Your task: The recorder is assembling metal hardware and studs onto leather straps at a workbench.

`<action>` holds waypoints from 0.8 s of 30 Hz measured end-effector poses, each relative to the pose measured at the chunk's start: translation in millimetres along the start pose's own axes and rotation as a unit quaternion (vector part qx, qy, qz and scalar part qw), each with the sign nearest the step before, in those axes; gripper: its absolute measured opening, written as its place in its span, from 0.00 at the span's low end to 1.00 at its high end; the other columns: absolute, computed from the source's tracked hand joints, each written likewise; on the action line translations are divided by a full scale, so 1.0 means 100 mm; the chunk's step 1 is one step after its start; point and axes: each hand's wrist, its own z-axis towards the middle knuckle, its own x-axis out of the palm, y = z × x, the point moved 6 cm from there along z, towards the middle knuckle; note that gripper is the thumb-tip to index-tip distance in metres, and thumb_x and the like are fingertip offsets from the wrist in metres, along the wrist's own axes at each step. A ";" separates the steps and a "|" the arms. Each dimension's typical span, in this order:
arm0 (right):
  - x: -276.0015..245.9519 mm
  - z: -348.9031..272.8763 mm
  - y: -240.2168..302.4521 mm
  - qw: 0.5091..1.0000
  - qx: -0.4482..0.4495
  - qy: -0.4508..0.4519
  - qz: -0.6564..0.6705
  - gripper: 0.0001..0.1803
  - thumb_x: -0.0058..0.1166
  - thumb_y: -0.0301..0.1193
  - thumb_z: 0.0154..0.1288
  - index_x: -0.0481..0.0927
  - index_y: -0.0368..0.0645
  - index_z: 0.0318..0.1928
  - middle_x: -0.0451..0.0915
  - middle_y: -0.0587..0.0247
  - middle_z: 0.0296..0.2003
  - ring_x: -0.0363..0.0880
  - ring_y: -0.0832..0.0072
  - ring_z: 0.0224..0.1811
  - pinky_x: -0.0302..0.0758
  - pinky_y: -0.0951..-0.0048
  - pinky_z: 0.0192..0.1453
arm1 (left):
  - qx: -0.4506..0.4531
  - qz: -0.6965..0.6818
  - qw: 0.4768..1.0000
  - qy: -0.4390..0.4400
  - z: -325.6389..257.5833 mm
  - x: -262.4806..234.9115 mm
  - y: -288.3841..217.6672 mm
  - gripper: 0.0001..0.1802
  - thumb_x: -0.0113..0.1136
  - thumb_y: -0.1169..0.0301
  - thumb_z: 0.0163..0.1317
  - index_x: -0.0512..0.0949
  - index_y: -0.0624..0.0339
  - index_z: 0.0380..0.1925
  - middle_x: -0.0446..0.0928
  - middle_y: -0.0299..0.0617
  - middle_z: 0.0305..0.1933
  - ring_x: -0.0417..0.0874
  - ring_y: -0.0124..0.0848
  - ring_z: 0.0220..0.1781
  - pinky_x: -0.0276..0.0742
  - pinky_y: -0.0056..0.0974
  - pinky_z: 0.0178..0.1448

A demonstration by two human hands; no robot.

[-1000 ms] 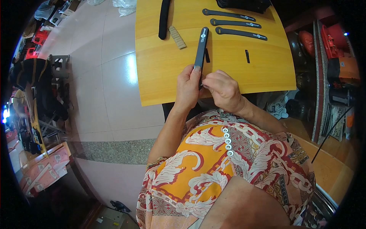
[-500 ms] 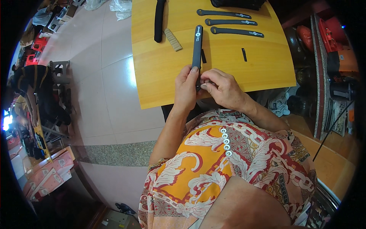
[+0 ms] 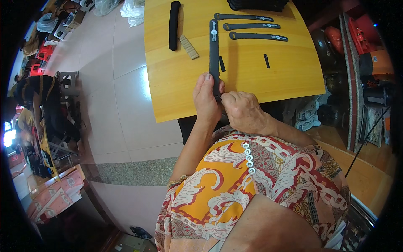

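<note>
Worn on the head, the wide fisheye camera is looking steeply down over the patterned garment (image 3: 235,176), which is showing nearer than the left hand (image 3: 206,100) and right hand (image 3: 244,111), and is facing across their grip toward the yellow table (image 3: 285,80) beyond.

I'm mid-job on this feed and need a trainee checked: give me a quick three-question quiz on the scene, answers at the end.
1. Multiple choice: what does the left hand hold?
A) a spoon
B) a dark strap
C) nothing
2. True or false: a beige ribbed strip lies on the yellow table, to the left of the dark strap in the picture.
3. Count: how many long loose straps with a hole at one end lie on the far part of the table?

Key: 1. B; 2. True; 3. Three
</note>
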 end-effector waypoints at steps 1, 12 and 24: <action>0.03 -0.01 -0.01 1.000 0.001 -0.001 -0.001 0.04 0.47 0.20 0.50 0.67 0.36 0.28 0.70 0.50 0.21 0.73 0.53 0.26 0.69 0.58 0.29 | 0.011 -0.022 1.000 -0.001 0.00 0.01 -0.01 0.12 0.43 0.65 0.66 0.69 0.63 0.35 0.68 0.39 0.21 0.65 0.25 0.23 0.60 0.27 0.29; 0.05 -0.05 -0.04 0.985 0.014 -0.037 0.170 0.04 0.48 0.20 0.54 0.67 0.36 0.26 0.69 0.48 0.18 0.73 0.51 0.22 0.68 0.57 0.25 | 0.031 -0.009 0.999 0.012 0.02 0.05 0.02 0.09 0.40 0.66 0.67 0.66 0.58 0.39 0.68 0.36 0.21 0.66 0.24 0.20 0.63 0.28 0.24; -0.25 0.06 -0.03 0.995 0.010 -0.068 0.069 0.12 0.47 0.17 0.55 0.69 0.32 0.42 0.71 0.46 0.27 0.74 0.51 0.32 0.71 0.59 0.34 | -0.038 0.008 0.997 0.064 0.01 0.05 0.02 0.20 0.43 0.69 0.67 0.61 0.59 0.58 0.71 0.38 0.36 0.71 0.25 0.36 0.70 0.31 0.42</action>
